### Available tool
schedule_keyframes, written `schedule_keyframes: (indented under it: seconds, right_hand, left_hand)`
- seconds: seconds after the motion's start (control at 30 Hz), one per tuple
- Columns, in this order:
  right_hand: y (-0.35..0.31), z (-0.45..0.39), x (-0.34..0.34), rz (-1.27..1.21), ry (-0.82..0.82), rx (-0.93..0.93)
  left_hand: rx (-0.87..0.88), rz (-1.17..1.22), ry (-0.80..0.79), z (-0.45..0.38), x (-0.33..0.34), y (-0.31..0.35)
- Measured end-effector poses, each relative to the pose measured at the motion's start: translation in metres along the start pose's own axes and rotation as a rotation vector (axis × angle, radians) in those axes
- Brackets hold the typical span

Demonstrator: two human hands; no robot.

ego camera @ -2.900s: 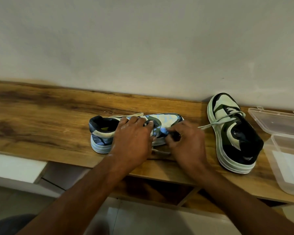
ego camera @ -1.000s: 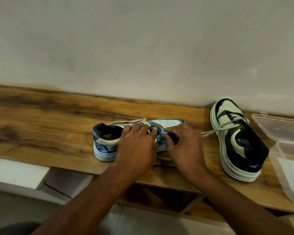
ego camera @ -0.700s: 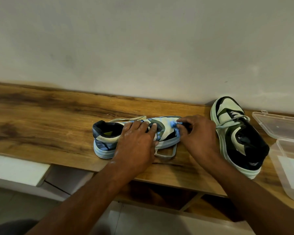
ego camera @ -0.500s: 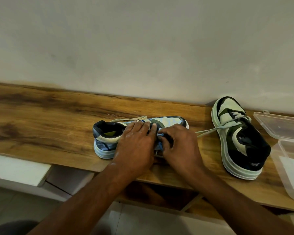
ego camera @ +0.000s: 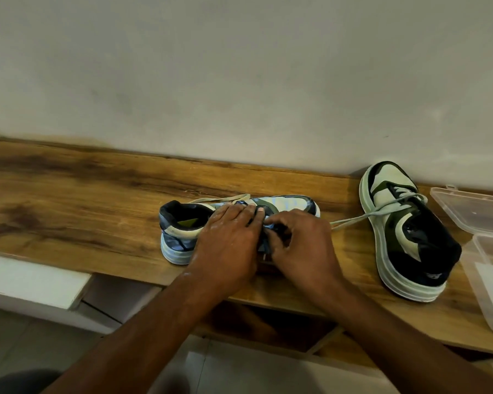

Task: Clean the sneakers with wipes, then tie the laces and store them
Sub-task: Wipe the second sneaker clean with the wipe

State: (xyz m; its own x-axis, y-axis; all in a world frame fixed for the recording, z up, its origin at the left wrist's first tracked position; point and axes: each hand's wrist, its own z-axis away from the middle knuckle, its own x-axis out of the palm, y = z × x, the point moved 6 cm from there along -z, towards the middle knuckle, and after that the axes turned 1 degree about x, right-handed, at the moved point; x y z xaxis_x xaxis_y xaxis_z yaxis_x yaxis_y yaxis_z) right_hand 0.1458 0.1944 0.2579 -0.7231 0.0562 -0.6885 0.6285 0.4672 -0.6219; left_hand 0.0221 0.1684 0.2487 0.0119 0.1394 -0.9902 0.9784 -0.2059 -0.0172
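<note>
Wood-grain shelf (ego camera: 69,200) against a pale wall: a person's left hand (ego camera: 228,243) lies flat-fingered over the middle of a sneaker (ego camera: 182,231) lying side-on, heel left and toe right, while the right hand (ego camera: 302,245), fingers curled, pinches something small and dark at its lacing, too hidden to name. The second sneaker (ego camera: 404,231) stands well apart to the right, toe to the wall, its loose lace (ego camera: 353,218) trailing toward the right hand, the nearer one for tying. At the far right an open clear plastic box (ego camera: 473,211) holds what looks like a white sheet, probably wipes.
</note>
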Motion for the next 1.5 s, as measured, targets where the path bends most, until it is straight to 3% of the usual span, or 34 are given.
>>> schedule_keyframes:
  seconds: [0.23, 0.47, 0.7, 0.87, 1.2, 1.4, 1.5]
  right_hand:
    - [0.028, -0.014, -0.028, -0.052, 0.123, 0.128]
    - [-0.003, 0.005, 0.007, -0.018, -0.082, -0.024]
    - [0.016, -0.004, -0.017, -0.029, 0.061, 0.11]
    - [-0.013, 0.016, 0.015, 0.0, -0.122, -0.022]
    - [0.029, -0.008, -0.025, -0.144, 0.197, 0.219]
    - [0.004, 0.001, 0.005, -0.151, -0.005, 0.097]
    - [0.025, -0.02, -0.023, -0.106, 0.049, 0.14]
  left_hand:
    - [0.019, 0.015, 0.029, 0.001, -0.005, -0.001]
    - [0.019, 0.022, 0.018, 0.0, -0.005, -0.005]
    - [0.015, 0.004, 0.009, -0.001, -0.001, -0.005]
    - [0.014, 0.015, -0.003, -0.003, 0.0, -0.005]
    - [0.009, 0.012, 0.017, -0.002, -0.004, -0.005]
    - [-0.005, 0.024, 0.02, -0.003, -0.004, -0.003]
    - [-0.002, 0.014, 0.038, -0.001, -0.003, -0.004]
